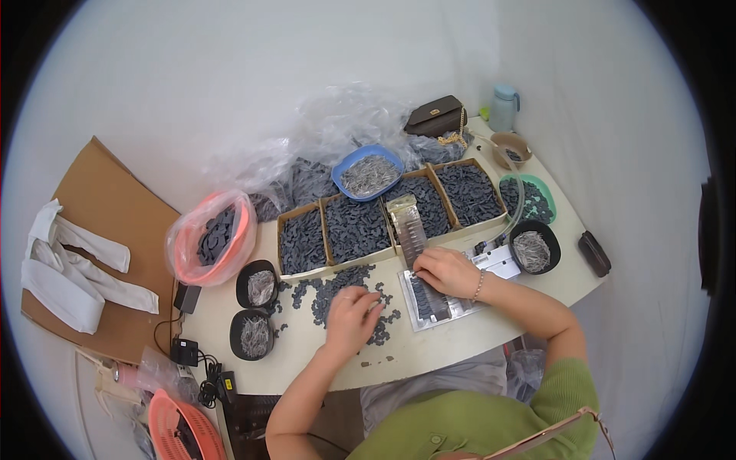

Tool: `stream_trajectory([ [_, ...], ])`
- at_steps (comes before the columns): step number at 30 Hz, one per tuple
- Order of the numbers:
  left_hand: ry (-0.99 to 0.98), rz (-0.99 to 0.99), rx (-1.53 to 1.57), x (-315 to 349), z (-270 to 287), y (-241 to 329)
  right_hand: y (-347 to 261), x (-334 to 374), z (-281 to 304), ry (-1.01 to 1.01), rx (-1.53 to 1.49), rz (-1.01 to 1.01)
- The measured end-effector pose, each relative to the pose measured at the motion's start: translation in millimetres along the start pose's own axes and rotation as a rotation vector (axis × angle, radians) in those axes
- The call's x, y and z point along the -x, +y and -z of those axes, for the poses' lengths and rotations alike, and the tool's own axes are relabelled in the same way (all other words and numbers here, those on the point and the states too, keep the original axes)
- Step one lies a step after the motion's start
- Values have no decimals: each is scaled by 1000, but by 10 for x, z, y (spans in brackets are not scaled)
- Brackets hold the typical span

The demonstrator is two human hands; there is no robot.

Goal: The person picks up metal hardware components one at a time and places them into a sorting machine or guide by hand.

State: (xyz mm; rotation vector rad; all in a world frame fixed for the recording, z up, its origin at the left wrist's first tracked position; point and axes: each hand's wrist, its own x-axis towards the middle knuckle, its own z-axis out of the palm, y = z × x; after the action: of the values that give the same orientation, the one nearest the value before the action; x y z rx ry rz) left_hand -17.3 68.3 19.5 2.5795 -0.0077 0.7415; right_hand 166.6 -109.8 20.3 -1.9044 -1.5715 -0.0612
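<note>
My left hand is over a loose pile of small dark grey curved pieces on the table. Its fingers are curled together, and whatever is between the fingertips is too small to make out. On the right, a metal fixture with a row of dark pieces along it lies near the table's front edge. My right hand bends over it, fingertips closed at the fixture's upper end, beside a long slotted strip that reaches up onto the boxes. The fingers hide what they touch.
Behind the hands stands a divided cardboard box full of dark pieces, with a blue tray of thin metal pins on it. Black bowls of pins flank the work. A bagged pink basket and a green bowl hold dark pieces.
</note>
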Motion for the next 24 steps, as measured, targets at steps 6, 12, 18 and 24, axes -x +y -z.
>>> stream_trajectory([
  [6,-21,-21,104,-303,-546,142,-34,-36,1,28,19,-26],
  [12,-46,-9,105,-396,-628,154,49,56,-64,27,82,-8],
  [18,-22,-129,-44,-349,-644,155,14,80,-173,13,292,172],
  [24,166,-21,-87,-209,48,98,-80,178,-111,-13,437,250],
])
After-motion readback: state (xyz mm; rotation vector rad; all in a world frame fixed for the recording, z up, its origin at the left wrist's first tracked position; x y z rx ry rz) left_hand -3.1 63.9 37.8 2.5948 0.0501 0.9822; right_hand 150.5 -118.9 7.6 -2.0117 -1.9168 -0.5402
